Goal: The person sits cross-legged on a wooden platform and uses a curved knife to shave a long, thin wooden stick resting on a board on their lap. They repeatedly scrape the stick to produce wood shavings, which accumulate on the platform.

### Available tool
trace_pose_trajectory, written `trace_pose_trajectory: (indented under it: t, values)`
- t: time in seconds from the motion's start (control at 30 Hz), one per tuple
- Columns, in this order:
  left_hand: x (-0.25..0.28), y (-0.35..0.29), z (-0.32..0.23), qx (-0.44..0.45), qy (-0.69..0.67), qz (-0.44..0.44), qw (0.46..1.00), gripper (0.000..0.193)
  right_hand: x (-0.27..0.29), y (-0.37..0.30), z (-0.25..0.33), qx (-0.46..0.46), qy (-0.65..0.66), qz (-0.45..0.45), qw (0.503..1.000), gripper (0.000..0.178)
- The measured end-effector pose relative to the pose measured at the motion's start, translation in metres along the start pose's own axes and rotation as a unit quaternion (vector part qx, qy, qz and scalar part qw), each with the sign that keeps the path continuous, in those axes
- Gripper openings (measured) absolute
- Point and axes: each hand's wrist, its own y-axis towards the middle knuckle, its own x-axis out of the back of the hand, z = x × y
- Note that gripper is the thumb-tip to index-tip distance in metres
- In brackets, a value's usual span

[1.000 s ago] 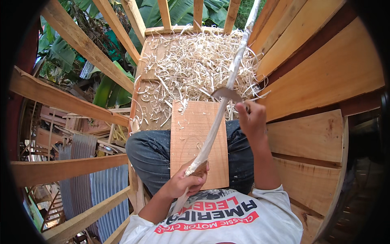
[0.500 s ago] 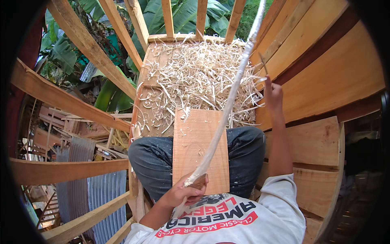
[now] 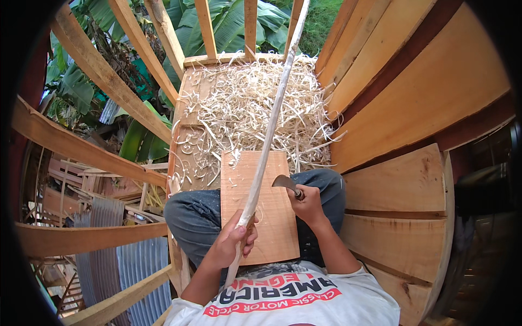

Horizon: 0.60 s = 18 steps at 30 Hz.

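My left hand (image 3: pixel 234 242) is wrapped round a long, pale, stripped wooden stick (image 3: pixel 266 144). The stick runs from near my shirt up and away past the far railing, and its lower end pokes out below my fist. In my right hand (image 3: pixel 308 205) is a knife with a short curved blade (image 3: pixel 284 183), held just right of the stick and apart from it. A flat wooden board (image 3: pixel 280 239) lies across my lap beneath both hands, with a few shavings on it.
A thick heap of curly wood shavings (image 3: pixel 255 103) covers the plank floor ahead of my knees. Wooden railing slats (image 3: pixel 114 79) stand at the left and far side, with banana leaves beyond. Wooden panels (image 3: pixel 402 179) wall the right side. Corrugated sheets (image 3: pixel 142 263) lie lower left.
My right hand has come back from the far right with the knife, down beside the board. The stick's far end has swung left, and my left hand now grips it further from its lower end.
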Motion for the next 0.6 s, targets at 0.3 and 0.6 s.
trace_pose_trajectory:
  t: [0.3, 0.6]
  values:
    - [-0.010, -0.009, 0.006, -0.017, -0.048, 0.014, 0.999, 0.050, 0.005, -0.008, 0.035, 0.073, -0.032, 0.015, 0.997, 0.029]
    - [-0.024, -0.015, 0.004, -0.016, -0.011, 0.018, 1.000, 0.047, 0.016, -0.006, 0.058, 0.080, -0.147, -0.033, 0.985, 0.024]
